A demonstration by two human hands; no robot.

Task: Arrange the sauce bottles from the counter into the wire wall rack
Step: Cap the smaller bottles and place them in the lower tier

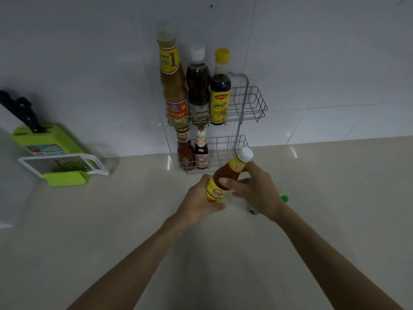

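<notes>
Both hands hold 1 red sauce bottle [225,179] just in front of the wire wall rack [250,104], tilted with its white cap toward the rack's lower shelf. The left hand [196,203] wraps the labelled base while the right hand [252,190] closes its fingers around the shoulder; gripping low and high probably steadies the bottle for steering into a narrow wire slot.

In the rack's upper shelf stand 3 bottles: a tall tan sauce bottle [173,86] whose yellow neck label shows a large "1", a dark bottle with a white cap [197,88], and a yellow-capped bottle [220,90] with Thai script on a yellow label. The lower shelf holds 2 small red-labelled bottles [193,153], packed left, leaving free space at the right of both shelves. The held bottle's yellow label carries Thai lettering too blurred to read.

Right of the rack, behind the right hand, a green-capped item [283,198] lies on the counter [111,220].
</notes>
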